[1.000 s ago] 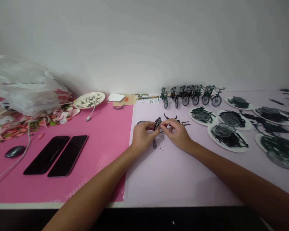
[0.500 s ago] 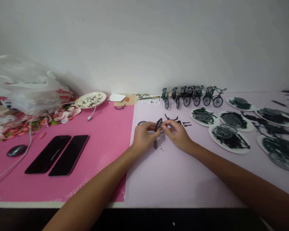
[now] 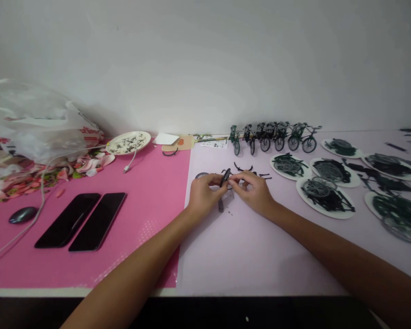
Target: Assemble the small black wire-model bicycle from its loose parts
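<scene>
Between thumb and fingers, my left hand (image 3: 205, 194) grips a small black toy bicycle wheel (image 3: 225, 177), held on edge above the lilac tabletop. My right hand (image 3: 251, 189) is pinched close against the wheel's right side; whatever lies between its fingertips is too small to make out. Below the fingers a dark narrow piece (image 3: 221, 205) is on the tabletop, with tiny bits beside it. Another wheel (image 3: 202, 175) shows partly behind my left hand. Curved black parts (image 3: 243, 168) lie just beyond my right hand, which hides some of them.
Several assembled toy bicycles (image 3: 279, 137) stand along the wall. White plates (image 3: 299, 194) of bicycle parts fill the right side. On the pink left side are two phones (image 3: 97, 221), a mouse (image 3: 23, 214), a cable (image 3: 43, 192), petals (image 3: 63, 173), a plate (image 3: 116, 136) and a plastic bag (image 3: 44, 132).
The wheel has turned slightly between my fingers, its top tipping to the right. My right fingertips have shifted a little; both arms stay nearly in place.
</scene>
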The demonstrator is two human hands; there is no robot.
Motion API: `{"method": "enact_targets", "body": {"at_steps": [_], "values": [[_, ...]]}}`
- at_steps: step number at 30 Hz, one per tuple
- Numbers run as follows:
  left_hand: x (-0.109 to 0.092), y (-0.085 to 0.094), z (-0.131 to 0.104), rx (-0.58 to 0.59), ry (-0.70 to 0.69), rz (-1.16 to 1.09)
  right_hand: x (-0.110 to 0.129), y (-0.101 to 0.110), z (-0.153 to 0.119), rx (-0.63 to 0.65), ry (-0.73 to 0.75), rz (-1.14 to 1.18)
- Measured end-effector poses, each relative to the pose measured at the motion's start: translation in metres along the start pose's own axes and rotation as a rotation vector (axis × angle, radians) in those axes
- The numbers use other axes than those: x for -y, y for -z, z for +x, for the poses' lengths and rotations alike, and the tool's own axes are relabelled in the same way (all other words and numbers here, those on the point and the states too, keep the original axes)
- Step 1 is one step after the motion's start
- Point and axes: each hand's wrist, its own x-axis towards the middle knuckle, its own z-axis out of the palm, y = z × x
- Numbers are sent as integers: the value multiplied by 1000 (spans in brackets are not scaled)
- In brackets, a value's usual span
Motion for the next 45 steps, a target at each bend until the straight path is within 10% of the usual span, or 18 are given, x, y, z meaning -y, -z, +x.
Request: {"method": "enact_targets", "body": {"at_steps": [45], "values": [[4,0,-1,10,-41,-4,0,3,4,92,48,24]]}}
